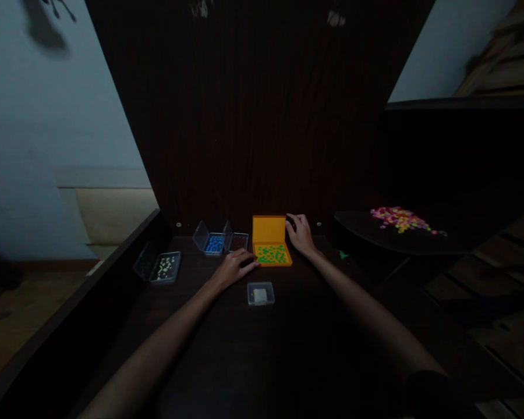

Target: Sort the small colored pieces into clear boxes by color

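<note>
In the head view a yellow box [269, 229] stands with its lid raised, small green pieces [271, 254] scattered over its base. My left hand [236, 267] is at the left side of the base, its thumb by the front corner and its fingers bent along the edge. At the lid's right edge, my right hand [300, 234] holds on with thumb and fingertips. Just in front lies a small clear case [261, 294], closed, with a whitish square inside.
Open clear cases with blue pieces [214, 243] and dark brown pieces [238, 242] stand left of the box. Farther left is a case of pale pieces [166, 266]. Multicoloured pieces [400, 219] are heaped on a dark shelf [353, 224]. A dark panel [262, 128] rises behind.
</note>
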A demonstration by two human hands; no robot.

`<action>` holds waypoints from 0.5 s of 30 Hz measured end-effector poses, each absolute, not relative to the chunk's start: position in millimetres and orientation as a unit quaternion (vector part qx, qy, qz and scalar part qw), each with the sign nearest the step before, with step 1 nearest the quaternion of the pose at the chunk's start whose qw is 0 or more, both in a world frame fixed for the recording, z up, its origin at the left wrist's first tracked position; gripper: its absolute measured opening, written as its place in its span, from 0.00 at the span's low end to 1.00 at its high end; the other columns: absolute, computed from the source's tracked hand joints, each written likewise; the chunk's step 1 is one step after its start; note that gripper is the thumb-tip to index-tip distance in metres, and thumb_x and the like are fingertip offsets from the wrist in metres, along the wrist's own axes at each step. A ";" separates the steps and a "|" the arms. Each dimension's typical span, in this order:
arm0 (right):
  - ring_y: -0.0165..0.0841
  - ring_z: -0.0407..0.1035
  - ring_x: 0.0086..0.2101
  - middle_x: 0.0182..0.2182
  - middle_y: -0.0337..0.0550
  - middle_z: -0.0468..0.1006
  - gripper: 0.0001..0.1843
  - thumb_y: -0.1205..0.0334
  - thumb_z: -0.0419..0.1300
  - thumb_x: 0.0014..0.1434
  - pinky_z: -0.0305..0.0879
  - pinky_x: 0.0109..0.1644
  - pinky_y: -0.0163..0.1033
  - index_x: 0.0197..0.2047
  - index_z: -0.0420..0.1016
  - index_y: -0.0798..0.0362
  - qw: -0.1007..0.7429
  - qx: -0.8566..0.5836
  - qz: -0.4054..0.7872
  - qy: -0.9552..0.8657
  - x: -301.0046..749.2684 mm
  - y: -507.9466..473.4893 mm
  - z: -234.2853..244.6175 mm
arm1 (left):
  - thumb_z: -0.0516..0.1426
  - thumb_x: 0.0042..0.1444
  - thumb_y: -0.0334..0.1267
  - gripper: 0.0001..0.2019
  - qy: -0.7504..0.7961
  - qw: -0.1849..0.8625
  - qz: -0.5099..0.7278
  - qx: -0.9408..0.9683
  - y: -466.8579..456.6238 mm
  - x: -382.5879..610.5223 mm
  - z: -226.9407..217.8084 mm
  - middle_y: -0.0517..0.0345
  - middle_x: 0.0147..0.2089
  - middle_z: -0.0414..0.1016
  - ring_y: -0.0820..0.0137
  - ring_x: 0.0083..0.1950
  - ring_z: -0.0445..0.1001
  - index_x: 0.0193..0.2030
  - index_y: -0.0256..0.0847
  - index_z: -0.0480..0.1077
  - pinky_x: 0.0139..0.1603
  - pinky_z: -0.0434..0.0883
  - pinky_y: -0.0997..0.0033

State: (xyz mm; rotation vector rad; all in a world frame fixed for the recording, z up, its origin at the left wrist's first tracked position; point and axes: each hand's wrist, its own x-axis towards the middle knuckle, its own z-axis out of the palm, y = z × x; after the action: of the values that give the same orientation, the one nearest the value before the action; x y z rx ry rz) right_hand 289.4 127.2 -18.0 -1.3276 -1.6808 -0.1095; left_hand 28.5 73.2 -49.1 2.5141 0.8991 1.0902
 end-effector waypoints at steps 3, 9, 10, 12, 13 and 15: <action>0.41 0.65 0.41 0.38 0.50 0.70 0.20 0.57 0.48 0.62 0.64 0.50 0.50 0.50 0.72 0.55 0.466 -0.547 -0.055 -0.693 290.5 138.3 -17.9 | 0.55 0.58 0.46 0.15 0.301 0.130 0.359 0.874 75.7 30.0 -50.0 0.51 0.38 0.76 0.69 0.39 0.75 0.41 0.37 0.74 0.42 0.73 0.69; 0.40 0.68 0.40 0.39 0.50 0.75 0.18 0.55 0.46 0.63 0.66 0.47 0.47 0.45 0.73 0.53 0.512 -0.534 -0.030 -0.673 283.1 137.8 -22.8 | 0.53 0.60 0.43 0.13 0.287 0.126 0.347 0.884 73.3 30.2 -47.4 0.50 0.40 0.76 0.69 0.41 0.76 0.40 0.36 0.75 0.44 0.73 0.69; 0.40 0.68 0.40 0.38 0.50 0.76 0.18 0.54 0.46 0.63 0.66 0.46 0.46 0.44 0.73 0.54 0.522 -0.534 -0.026 -0.664 281.5 135.5 -22.3 | 0.53 0.60 0.43 0.14 0.288 0.126 0.346 0.884 73.1 30.1 -47.3 0.49 0.40 0.76 0.69 0.42 0.76 0.40 0.36 0.75 0.45 0.73 0.69; 0.39 0.69 0.39 0.37 0.50 0.76 0.18 0.53 0.47 0.63 0.66 0.45 0.45 0.42 0.73 0.54 0.540 -0.533 -0.023 -0.651 278.8 129.5 -20.0 | 0.52 0.61 0.43 0.14 0.288 0.128 0.346 0.884 73.3 30.0 -47.7 0.49 0.41 0.76 0.68 0.42 0.76 0.41 0.36 0.75 0.45 0.73 0.69; 0.39 0.69 0.38 0.36 0.49 0.77 0.18 0.53 0.47 0.63 0.66 0.45 0.45 0.40 0.73 0.54 0.546 -0.534 -0.023 -0.646 277.8 125.9 -18.5 | 0.52 0.61 0.43 0.14 0.288 0.130 0.346 0.884 73.6 30.0 -48.1 0.49 0.41 0.76 0.68 0.42 0.76 0.41 0.36 0.75 0.45 0.73 0.69; 0.39 0.70 0.37 0.34 0.48 0.77 0.17 0.52 0.48 0.63 0.66 0.44 0.44 0.39 0.73 0.54 0.555 -0.535 -0.017 -0.637 276.7 118.2 -15.7 | 0.52 0.61 0.42 0.14 0.286 0.132 0.344 0.884 74.6 29.9 -49.4 0.49 0.42 0.76 0.68 0.43 0.76 0.41 0.37 0.75 0.46 0.73 0.69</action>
State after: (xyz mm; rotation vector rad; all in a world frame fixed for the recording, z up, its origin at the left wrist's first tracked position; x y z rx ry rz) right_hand 276.7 118.2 -15.7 -1.2631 -1.5036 -0.0407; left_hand 29.9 74.6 -49.4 2.5665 0.8309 0.9983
